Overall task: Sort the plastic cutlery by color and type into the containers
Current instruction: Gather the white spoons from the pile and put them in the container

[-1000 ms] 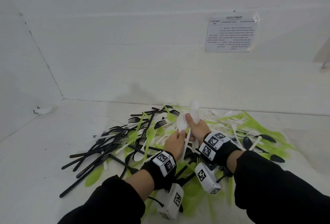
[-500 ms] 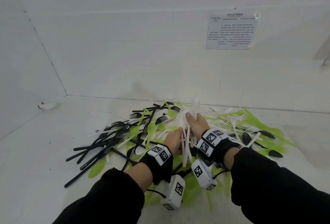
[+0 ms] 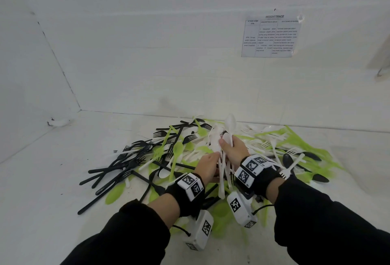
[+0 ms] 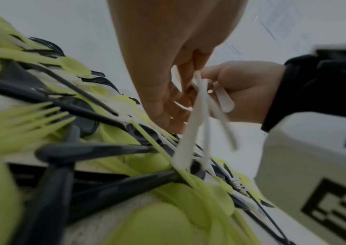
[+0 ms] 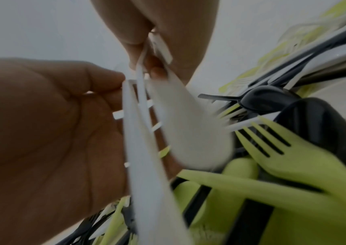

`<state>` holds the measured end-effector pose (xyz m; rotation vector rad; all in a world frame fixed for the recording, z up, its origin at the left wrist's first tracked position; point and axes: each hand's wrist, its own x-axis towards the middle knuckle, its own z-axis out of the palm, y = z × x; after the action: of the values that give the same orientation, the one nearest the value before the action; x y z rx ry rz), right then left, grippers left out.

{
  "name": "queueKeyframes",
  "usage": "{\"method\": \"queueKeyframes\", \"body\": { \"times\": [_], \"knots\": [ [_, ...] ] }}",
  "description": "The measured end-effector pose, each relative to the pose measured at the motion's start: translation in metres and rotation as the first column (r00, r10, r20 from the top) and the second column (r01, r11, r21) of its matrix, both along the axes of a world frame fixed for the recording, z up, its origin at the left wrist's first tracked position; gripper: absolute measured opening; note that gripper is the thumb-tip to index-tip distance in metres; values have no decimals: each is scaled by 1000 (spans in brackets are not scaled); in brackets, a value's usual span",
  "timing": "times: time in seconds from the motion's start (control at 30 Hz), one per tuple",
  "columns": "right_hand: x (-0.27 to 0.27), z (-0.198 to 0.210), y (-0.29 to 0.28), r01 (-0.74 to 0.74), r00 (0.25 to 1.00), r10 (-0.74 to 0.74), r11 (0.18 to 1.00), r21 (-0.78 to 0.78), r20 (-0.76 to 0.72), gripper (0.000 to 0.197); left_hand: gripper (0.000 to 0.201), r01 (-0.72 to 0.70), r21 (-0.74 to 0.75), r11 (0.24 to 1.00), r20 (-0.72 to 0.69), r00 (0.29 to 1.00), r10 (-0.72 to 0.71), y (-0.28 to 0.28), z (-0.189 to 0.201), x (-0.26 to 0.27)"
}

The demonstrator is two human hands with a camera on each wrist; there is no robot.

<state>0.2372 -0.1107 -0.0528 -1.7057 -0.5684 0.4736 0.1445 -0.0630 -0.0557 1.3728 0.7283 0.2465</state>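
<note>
Bundle of smooth white plastic spoons (image 3: pixel 224 160) upright between both hands, right hand (image 3: pixel 235 149) gripping the stems, left hand (image 3: pixel 207 164) pinching them, above mixed black, green, white cutlery pile (image 3: pixel 147 159) at white tabletop (image 3: pixel 42 180) rear edge.

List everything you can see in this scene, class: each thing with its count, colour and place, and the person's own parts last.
Held spoons: a few, white, upright in both hands above the pile.
Black cutlery: many forks and spoons, mostly left of the pile.
Green cutlery: many, lime, mostly right and under the hands.
White cutlery: many forks and spoons, centre and right.
Paper sheet: one, white, printed, on the back wall.
Table: one, white.
Wrist cameras: two, white, with black markers.
Left hand: grip on the spoon handles.
Right hand: grip round the spoons.
</note>
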Motion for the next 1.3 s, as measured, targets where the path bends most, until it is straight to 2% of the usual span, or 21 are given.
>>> {"method": "queueKeyframes", "body": {
  "times": [0.1, 0.17, 0.3, 0.4, 0.47, 0.6, 0.7, 0.83, 0.93, 1.03, 1.13, 1.2, 1.3],
  "knots": [
    [1, 2, -3, 13, 999, -12, 1000, 19, -53, 9, 34, -66, -45, 997, 39, 997, 68, -8, 1, 1],
    [1, 4, -7, 10, 1000, -10, 1000, 2, -15, 8, 31, -107, -115, 988, 79, 990, 116, -13, 0, 1],
    [5, 4, -16, 46, 998, -43, 997, -56, 54, 9, 25, -101, -222, 970, 122, 984, 131, -20, 2, 1],
    [8, 3, -19, 137, 979, -104, 973, -188, 174, 22, 29, -112, -131, 985, 100, 987, 126, -21, 1, 1],
    [11, 5, -22, 163, 974, -120, 960, -227, 194, 29, 30, -119, -77, 990, 96, 987, 126, -22, -2, 1],
    [14, 10, -29, 83, 977, -18, 950, -302, 212, 30, 29, -53, -7, 999, 65, 996, 53, -24, -5, 1],
    [9, 10, -32, 89, 969, -2, 935, -343, 245, 31, 28, -5, -34, 999, 52, 999, 7, -30, -4, 1],
    [3, 8, -30, 124, 963, -26, 925, -358, 267, 32, 33, -47, -141, 989, 70, 996, 57, -36, -4, -3],
    [-1, 8, -27, 92, 962, 15, 923, -375, 273, 33, 26, -31, -89, 996, 76, 996, 38, -34, -7, -8],
    [-3, 9, -24, 63, 957, 51, 925, -376, 284, 35, 28, -82, -40, 996, 68, 994, 84, -24, -10, -12],
    [-1, 11, -20, 59, 974, 15, 948, -311, 227, 29, 28, -151, -52, 987, 77, 985, 155, -13, -11, -18],
    [-1, 13, -15, 17, 988, 20, 972, -233, 155, 29, 26, -129, -112, 985, 97, 985, 140, -5, -10, -22],
    [-8, 19, -5, -2, 995, 15, 991, -131, 102, 28, 24, -1, -206, 979, 112, 993, 25, 1, -3, -27]
  ]
}}
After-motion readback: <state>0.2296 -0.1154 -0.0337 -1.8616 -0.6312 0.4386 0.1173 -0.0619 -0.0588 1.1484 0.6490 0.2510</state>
